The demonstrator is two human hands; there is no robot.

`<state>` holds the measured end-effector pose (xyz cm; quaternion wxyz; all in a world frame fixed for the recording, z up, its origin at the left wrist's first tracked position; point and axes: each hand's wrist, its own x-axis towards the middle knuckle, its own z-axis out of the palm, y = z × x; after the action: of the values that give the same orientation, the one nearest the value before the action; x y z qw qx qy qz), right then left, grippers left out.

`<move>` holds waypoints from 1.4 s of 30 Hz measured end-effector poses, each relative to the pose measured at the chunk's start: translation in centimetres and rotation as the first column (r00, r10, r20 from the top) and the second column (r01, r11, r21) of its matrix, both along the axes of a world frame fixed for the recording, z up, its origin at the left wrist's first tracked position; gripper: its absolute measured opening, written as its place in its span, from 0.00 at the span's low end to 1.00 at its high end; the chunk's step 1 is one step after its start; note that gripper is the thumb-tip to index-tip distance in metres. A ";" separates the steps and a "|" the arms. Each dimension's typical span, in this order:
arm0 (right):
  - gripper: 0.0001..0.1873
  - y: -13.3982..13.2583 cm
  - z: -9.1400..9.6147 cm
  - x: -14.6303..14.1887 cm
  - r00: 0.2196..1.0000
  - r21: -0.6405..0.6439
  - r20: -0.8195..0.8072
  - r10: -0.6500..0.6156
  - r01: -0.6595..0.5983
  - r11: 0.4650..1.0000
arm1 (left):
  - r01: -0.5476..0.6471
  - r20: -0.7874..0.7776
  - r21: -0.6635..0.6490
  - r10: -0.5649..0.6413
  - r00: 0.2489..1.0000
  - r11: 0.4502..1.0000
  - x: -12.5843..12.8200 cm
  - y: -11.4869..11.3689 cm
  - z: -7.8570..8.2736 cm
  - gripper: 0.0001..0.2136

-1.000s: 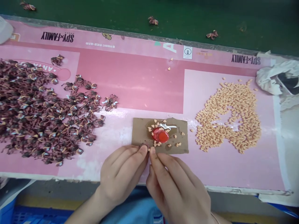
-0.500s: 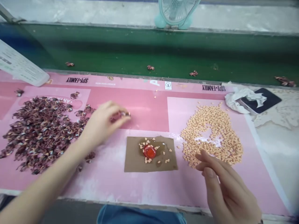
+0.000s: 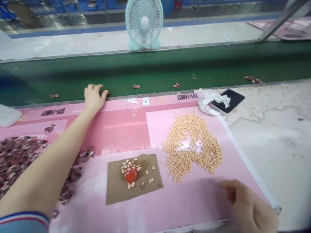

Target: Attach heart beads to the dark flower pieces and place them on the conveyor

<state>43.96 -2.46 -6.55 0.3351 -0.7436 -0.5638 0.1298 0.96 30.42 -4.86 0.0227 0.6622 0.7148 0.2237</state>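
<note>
My left hand (image 3: pixel 94 99) reaches to the edge of the green channel (image 3: pixel 116 77), its fingers apart and curved over the rim. No piece shows in those fingers, though what lies behind them is hidden. Below that forearm spreads a pile of small dark-red pieces (image 3: pixel 18 155), partly covered by the arm. My right hand (image 3: pixel 250 204) is low at the right, smeared by motion, its fingers curled. Nearest to it lies a heap of small tan pieces (image 3: pixel 194 126). On a brown sheet (image 3: pixel 114 191) sits a red round cap-like thing (image 3: pixel 131 175) in shiny liquid, with several tan pieces around it.
A pale-green fan (image 3: pixel 144 24) stands on the ledge behind the channel. Several dark-red pieces (image 3: pixel 176 85) lie in the channel. Crumpled tissue (image 3: pixel 211 100) rests against a black flat object (image 3: pixel 232 98). A pink printed mat (image 3: pixel 121 129) covers the work surface.
My left hand has moved from the mat out to the channel, and its fingers have spread; the dark-red piece it held no longer shows. My right hand has drawn away from the tan heap.
</note>
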 end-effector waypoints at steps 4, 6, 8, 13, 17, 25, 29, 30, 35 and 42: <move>0.23 2.4 -0.6 0.7 0.971 0.104 0.163 0.177 -0.196 0.975 | 0.230 -0.022 -0.012 -0.230 0.973 0.973 4.4 1.5 0.0 0.27; 0.20 3.1 -0.7 0.5 0.958 0.102 0.226 0.178 -0.205 0.974 | 0.352 -0.032 -0.057 -0.354 0.935 0.934 7.6 2.9 -0.3 0.27; 0.17 3.2 -0.5 0.4 0.941 0.100 0.300 0.159 -0.197 0.975 | 0.408 -0.049 -0.129 -0.416 0.908 0.904 10.6 4.2 -0.5 0.26; 0.12 2.3 0.2 1.0 0.903 0.115 0.391 0.178 -0.240 0.964 | 0.374 -0.063 -0.191 -0.392 0.918 0.907 14.1 5.6 0.0 0.20; 0.09 2.0 0.1 1.3 0.898 0.139 0.399 0.185 -0.259 0.956 | 0.315 -0.033 -0.161 -0.324 0.946 0.935 14.2 4.9 1.3 0.17; 0.13 2.3 0.2 1.1 0.889 0.078 0.410 0.206 -0.259 0.963 | 0.189 0.092 -0.127 -0.178 0.980 0.974 11.6 -1.0 3.9 0.16; 0.15 2.5 1.0 0.7 0.895 0.026 0.366 0.255 -0.283 0.959 | 0.157 0.228 -0.170 -0.116 0.967 0.973 8.0 -8.5 5.4 0.14; 0.14 2.6 1.3 0.3 0.905 0.030 0.320 0.280 -0.304 0.952 | 0.183 0.316 -0.192 -0.116 0.942 0.964 7.3 -10.8 5.7 0.13; 0.08 3.3 3.6 -5.7 0.811 0.188 -0.016 0.585 -0.572 0.798 | 0.400 0.658 -0.140 -0.217 0.721 0.906 6.9 -22.4 6.4 0.02; 0.06 3.3 5.4 -14.5 0.599 0.395 -0.221 0.770 -0.666 0.632 | 0.434 0.949 -0.161 0.017 0.316 0.886 10.2 -31.3 5.7 0.03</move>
<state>29.42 0.88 -1.10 0.4515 -0.3575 -0.7549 0.3136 11.14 -0.88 0.81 0.5859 0.4837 0.5058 0.4085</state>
